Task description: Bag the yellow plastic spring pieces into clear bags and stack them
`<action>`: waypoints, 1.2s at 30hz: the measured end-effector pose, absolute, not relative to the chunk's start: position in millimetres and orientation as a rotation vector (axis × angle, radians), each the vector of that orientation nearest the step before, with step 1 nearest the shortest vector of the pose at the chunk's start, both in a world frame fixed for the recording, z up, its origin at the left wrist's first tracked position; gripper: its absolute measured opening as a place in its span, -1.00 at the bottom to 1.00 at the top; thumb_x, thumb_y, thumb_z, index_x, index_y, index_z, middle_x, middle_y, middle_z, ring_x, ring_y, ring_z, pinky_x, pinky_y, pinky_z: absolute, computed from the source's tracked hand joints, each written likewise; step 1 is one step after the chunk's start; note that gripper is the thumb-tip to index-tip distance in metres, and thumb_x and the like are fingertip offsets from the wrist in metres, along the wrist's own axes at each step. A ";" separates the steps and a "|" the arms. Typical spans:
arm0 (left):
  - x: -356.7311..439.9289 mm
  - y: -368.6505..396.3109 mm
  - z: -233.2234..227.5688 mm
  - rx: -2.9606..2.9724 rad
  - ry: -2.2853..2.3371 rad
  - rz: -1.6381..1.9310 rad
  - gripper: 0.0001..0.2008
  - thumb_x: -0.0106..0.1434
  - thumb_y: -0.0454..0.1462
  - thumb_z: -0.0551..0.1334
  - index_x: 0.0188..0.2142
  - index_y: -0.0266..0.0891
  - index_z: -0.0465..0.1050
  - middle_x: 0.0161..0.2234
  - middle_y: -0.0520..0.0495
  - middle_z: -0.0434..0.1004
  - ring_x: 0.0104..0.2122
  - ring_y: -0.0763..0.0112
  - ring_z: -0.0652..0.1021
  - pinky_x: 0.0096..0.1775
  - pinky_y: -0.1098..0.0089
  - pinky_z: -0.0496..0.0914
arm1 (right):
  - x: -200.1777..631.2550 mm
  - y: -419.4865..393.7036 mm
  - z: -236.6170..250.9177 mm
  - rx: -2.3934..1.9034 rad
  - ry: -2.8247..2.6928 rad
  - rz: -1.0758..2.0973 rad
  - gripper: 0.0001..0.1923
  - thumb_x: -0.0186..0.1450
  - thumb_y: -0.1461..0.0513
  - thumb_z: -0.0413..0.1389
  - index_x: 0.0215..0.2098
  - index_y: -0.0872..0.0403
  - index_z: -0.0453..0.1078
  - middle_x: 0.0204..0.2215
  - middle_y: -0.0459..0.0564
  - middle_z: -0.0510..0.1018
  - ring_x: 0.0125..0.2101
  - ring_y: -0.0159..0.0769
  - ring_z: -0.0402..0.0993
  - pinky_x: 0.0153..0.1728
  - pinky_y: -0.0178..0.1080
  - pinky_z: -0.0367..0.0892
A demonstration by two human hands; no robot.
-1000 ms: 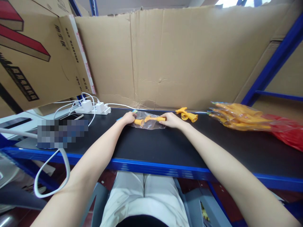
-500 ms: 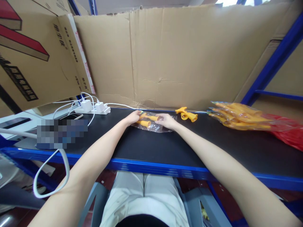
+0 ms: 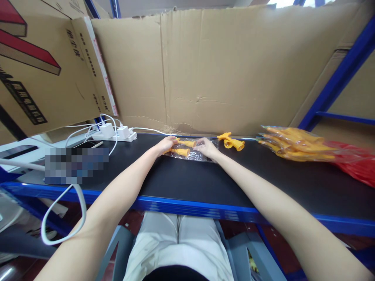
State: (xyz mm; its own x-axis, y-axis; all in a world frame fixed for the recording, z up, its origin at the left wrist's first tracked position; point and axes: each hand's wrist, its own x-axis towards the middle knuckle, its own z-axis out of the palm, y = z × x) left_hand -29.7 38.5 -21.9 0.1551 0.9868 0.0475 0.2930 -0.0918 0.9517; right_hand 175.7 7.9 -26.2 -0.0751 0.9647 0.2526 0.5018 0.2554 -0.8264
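Observation:
A clear plastic bag [image 3: 198, 156] lies on the black tabletop, with a yellow plastic piece [image 3: 182, 152] in or under its film; two flared, horn-like tubes of the piece point right. My left hand [image 3: 166, 146] is closed on the left end of the piece and bag. At the right part of the bag, my right hand [image 3: 206, 147] has its fingers bent and pressed on the film. Just right of that hand, a loose yellow horn-shaped piece [image 3: 233, 143] rests on the table.
Bagged yellow pieces [image 3: 299, 144] and red film [image 3: 357, 160] lie at the right. A power strip [image 3: 129, 136] with white chargers and cables stands at the back left, near a phone [image 3: 88, 145]. Cardboard [image 3: 234, 70] walls the back; a blue rail [image 3: 193, 207] edges the front.
The right hand has shifted slightly right, off the yellow tubes. The tubes have moved a little and lie more level, and the bag looks flatter.

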 end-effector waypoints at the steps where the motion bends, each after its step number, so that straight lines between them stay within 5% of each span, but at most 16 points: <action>1: -30.3 38.7 -22.4 1.572 1.278 0.979 -0.62 0.06 -0.41 0.10 -0.07 -0.38 0.26 -0.07 -0.24 0.41 -0.08 0.33 0.43 -0.08 0.39 0.30 | 175.8 8.7 -26.5 -1.383 -1.694 0.691 -0.69 0.05 0.31 0.18 -0.23 0.18 0.27 -0.25 0.06 0.48 -0.35 -0.39 0.43 -0.28 -0.30 0.32; 7: -32.8 41.9 -27.8 1.712 1.217 0.883 -0.49 -0.12 -0.56 -0.01 -0.12 -0.36 0.29 -0.03 -0.20 0.38 -0.04 0.34 0.40 -0.05 0.37 0.27 | 177.4 10.9 -26.3 -1.388 -1.734 0.676 -0.88 0.03 0.31 0.18 -0.45 0.16 0.33 -0.45 -0.03 0.49 -0.42 -0.39 0.43 -0.30 -0.30 0.31; 21: -37.1 33.3 -19.2 2.282 1.367 0.549 -0.44 -0.07 -0.49 -0.03 -0.03 -0.30 0.32 -0.07 -0.10 0.44 -0.10 0.29 0.44 -0.06 0.35 0.29 | 184.4 8.8 -16.8 -1.297 -2.044 0.692 -0.77 0.11 0.31 0.13 -0.24 0.14 0.45 -0.24 0.01 0.53 -0.23 -0.36 0.43 -0.13 -0.28 0.28; 31: -53.5 33.3 -8.5 2.363 1.688 0.370 -0.50 -0.02 -0.47 0.02 -0.06 -0.23 0.38 -0.07 -0.07 0.45 -0.07 0.27 0.43 -0.07 0.39 0.29 | 217.0 9.9 0.5 -1.782 -2.133 -0.385 -0.71 0.21 0.27 -0.05 -0.17 0.18 0.41 -0.16 0.16 0.45 -0.16 -0.12 0.39 -0.15 -0.15 0.24; 36: -66.3 36.1 -4.6 2.318 1.863 0.314 -0.54 -0.03 -0.44 0.06 -0.11 -0.21 0.41 -0.11 -0.09 0.47 -0.12 0.27 0.47 -0.11 0.40 0.31 | 239.5 9.9 5.8 -2.240 -1.977 -0.411 -0.66 0.16 0.30 0.00 -0.11 0.26 0.35 -0.14 0.26 0.39 -0.09 -0.03 0.32 -0.14 -0.06 0.21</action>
State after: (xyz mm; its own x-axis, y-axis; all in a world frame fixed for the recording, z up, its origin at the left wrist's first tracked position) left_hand -66.3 36.1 -4.6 0.2063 0.9762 0.0675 0.9445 -0.2166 0.2471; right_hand 239.5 9.9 5.8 0.1068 0.9528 0.2840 0.9871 -0.1359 0.0848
